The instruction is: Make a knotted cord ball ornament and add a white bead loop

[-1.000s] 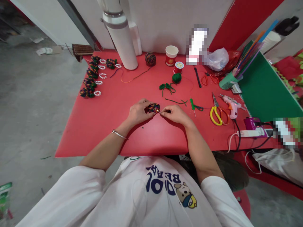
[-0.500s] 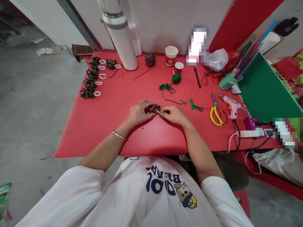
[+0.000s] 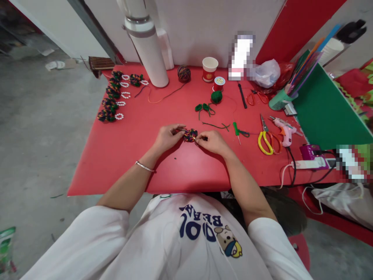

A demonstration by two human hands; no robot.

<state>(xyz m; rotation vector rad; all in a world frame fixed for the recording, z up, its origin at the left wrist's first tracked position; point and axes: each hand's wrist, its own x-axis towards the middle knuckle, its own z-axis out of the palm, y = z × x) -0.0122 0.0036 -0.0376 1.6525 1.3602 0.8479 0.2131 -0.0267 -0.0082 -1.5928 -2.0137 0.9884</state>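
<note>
A small multicoloured crochet piece [image 3: 190, 135] in dark yarn lies between my two hands, over the red table. My left hand [image 3: 169, 139] pinches its left edge between thumb and fingers. At the right edge, my right hand [image 3: 213, 142] is closed, with a thin shiny needle-like tool [image 3: 194, 138] at its fingertips; most of that tool is hidden. To the right lies a green-handled crochet hook [image 3: 236, 129]. Beyond the hands are green yarn pieces [image 3: 205, 108] and a green yarn ball [image 3: 216, 97].
Finished-looking crochet pieces with bead loops [image 3: 109, 104] line the left side. A multicoloured yarn ball [image 3: 184, 73], white flask [image 3: 151, 54], paper cup [image 3: 210, 69] and thread spool [image 3: 219, 83] stand at the back. Scissors [image 3: 265, 140] and a pink glue gun [image 3: 286, 131] lie right.
My left hand has drawn back slightly to the left, so more of the crochet piece shows. The right hand stays almost in place at the piece's right edge.
</note>
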